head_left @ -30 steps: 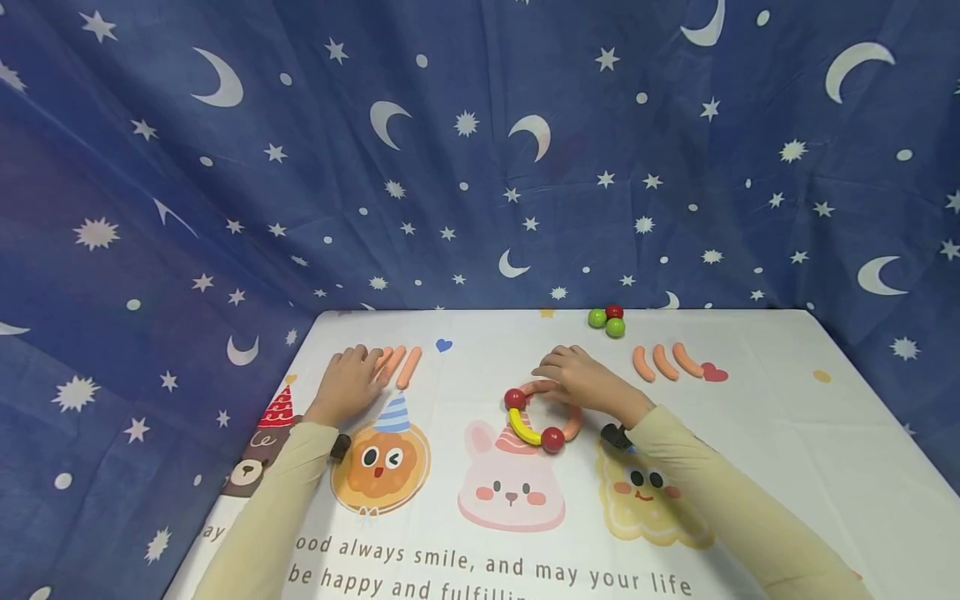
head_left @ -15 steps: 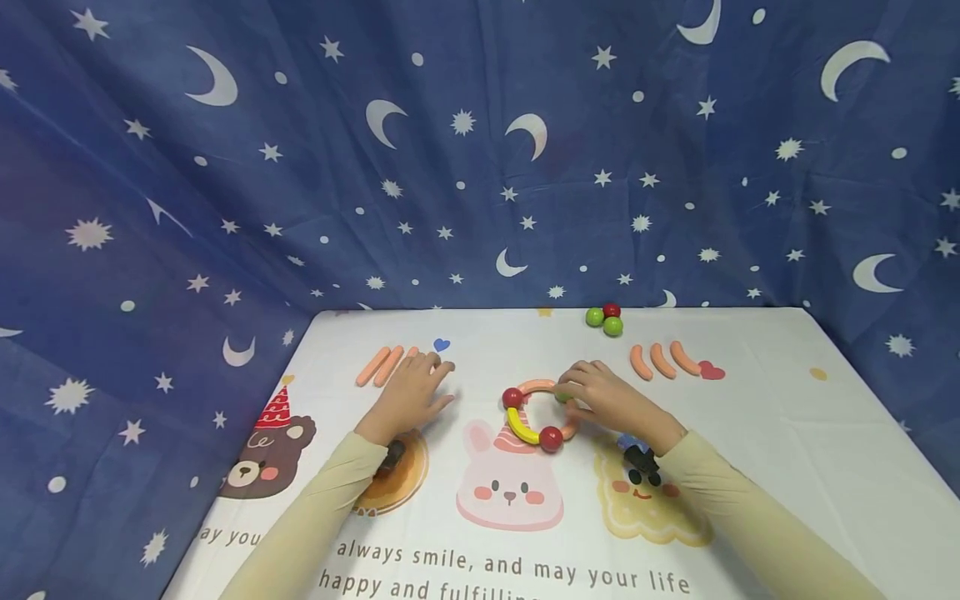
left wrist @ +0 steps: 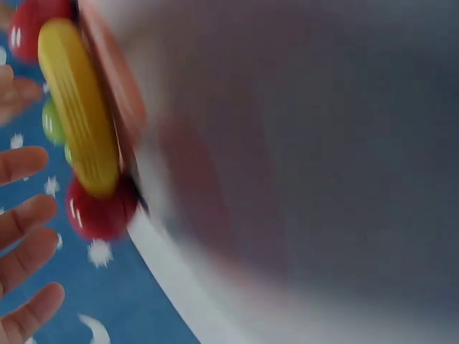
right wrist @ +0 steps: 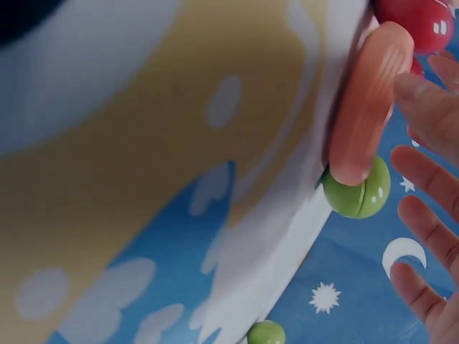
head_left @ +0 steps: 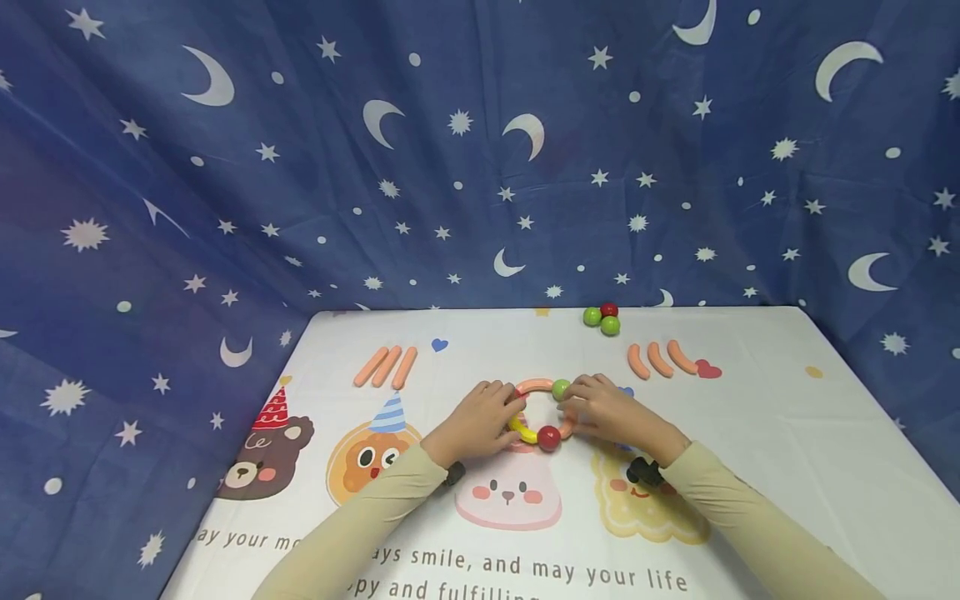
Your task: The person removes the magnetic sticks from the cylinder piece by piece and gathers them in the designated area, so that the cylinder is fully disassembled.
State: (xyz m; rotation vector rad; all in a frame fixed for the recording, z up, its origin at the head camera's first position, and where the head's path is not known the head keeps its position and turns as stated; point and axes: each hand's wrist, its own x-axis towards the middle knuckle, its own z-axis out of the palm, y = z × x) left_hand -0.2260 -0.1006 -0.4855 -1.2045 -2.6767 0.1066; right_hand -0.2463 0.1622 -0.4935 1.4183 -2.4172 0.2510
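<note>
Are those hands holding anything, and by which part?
Nothing visibly: left hand and right hand are open at the ring. Whether the right thumb touches its sausage can't be told.

passage: between ring (head_left: pixel 536 385) and ball cluster (head_left: pixel 607 322) | blocking ring's sides: left hand (head_left: pixel 480 421), right hand (head_left: pixel 611 414)

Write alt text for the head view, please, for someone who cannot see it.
A person's left hand and right hand flank a rod-and-ball ring on a printed white tablecloth. Beyond lie three straight pink rods at left, three curved pink rods and three balls at right.
</note>
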